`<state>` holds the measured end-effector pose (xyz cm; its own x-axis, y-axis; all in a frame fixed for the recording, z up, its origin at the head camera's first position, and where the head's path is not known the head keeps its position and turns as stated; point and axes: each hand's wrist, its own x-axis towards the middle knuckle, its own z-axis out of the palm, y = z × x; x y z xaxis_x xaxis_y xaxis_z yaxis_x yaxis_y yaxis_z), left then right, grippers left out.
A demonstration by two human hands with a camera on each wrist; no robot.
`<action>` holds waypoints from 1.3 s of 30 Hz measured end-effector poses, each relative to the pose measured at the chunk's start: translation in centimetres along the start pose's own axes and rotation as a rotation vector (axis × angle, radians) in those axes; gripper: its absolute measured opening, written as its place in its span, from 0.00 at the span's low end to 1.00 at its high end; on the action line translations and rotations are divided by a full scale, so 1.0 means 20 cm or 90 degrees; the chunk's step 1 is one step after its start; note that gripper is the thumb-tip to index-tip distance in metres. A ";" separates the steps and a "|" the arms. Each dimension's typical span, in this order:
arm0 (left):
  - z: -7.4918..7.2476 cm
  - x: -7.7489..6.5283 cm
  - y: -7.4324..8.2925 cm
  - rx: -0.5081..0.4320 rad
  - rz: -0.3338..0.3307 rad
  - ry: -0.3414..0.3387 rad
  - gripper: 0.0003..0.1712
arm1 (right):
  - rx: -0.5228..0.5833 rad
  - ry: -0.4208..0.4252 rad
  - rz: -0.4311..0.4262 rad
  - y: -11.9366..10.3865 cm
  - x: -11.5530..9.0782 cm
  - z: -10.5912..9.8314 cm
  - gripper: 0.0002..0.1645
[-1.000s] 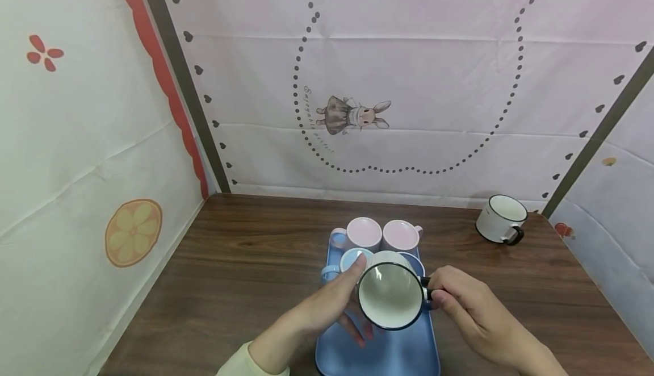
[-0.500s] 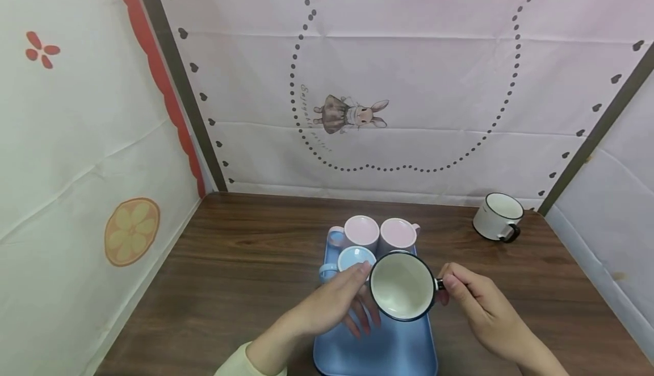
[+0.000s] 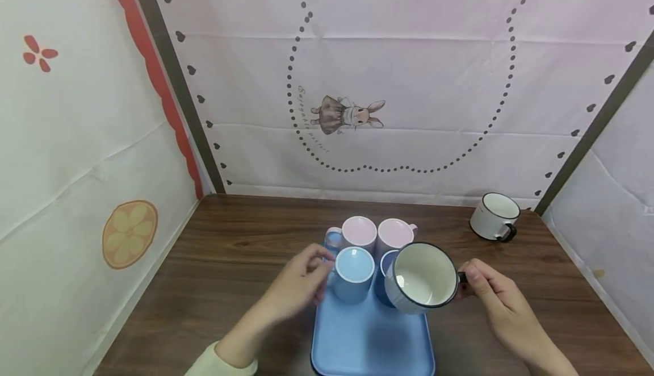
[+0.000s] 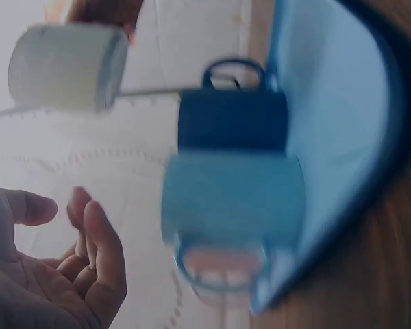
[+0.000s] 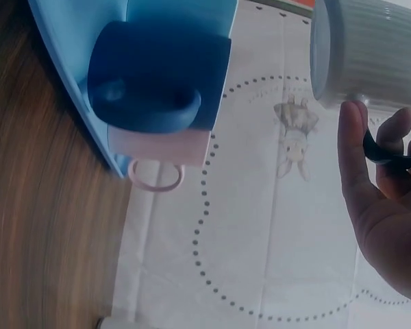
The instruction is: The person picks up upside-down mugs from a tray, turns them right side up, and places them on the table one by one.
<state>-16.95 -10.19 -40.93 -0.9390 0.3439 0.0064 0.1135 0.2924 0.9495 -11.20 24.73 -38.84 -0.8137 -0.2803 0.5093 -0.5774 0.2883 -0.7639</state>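
My right hand (image 3: 503, 305) grips the black handle of a white mug (image 3: 426, 276) with a dark rim. The mug is tilted above the blue tray (image 3: 357, 339), its mouth facing the head camera. It partly covers a dark blue mug (image 5: 157, 72) standing on the tray. My left hand (image 3: 296, 279) holds nothing, its fingers loosely bent at the left of a light blue mug (image 3: 353, 276). In the left wrist view, a gap shows between those fingers (image 4: 106, 253) and the light blue mug. Two pink mugs (image 3: 359, 232) stand behind, on the tray's far end.
Another white mug (image 3: 494, 217) with a black handle stands at the back right of the wooden table (image 3: 245, 239). A printed cloth wall (image 3: 434, 92) rises behind the table, with further cloth walls at left (image 3: 66, 137) and right (image 3: 613, 194).
My left hand has moved away from the held white mug, leftward to the light blue mug. The white mug has shifted right and slightly back in my right hand, and its tilt has changed.
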 end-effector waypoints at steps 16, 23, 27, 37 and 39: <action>-0.11 0.05 -0.36 0.139 -0.134 -0.063 0.45 | 0.076 0.077 0.091 0.09 0.01 -0.17 0.19; -0.07 0.06 -0.39 0.108 -0.147 -0.120 0.49 | 0.118 0.131 0.148 0.18 0.04 -0.22 0.21; -0.06 0.07 -0.40 0.105 -0.136 -0.119 0.48 | 0.139 0.152 0.208 0.23 0.05 -0.27 0.22; -0.04 0.07 -0.41 0.074 -0.127 -0.124 0.50 | 0.101 0.165 0.353 0.35 0.13 -0.34 0.29; -0.04 0.08 -0.41 0.072 -0.125 -0.127 0.50 | 0.087 0.169 0.384 0.36 0.14 -0.35 0.30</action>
<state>-19.62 -12.77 -48.43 -0.8655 0.4360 -0.2466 -0.0184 0.4642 0.8855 -18.21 32.41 -40.13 -0.9900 0.1338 0.0442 -0.0167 0.2003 -0.9796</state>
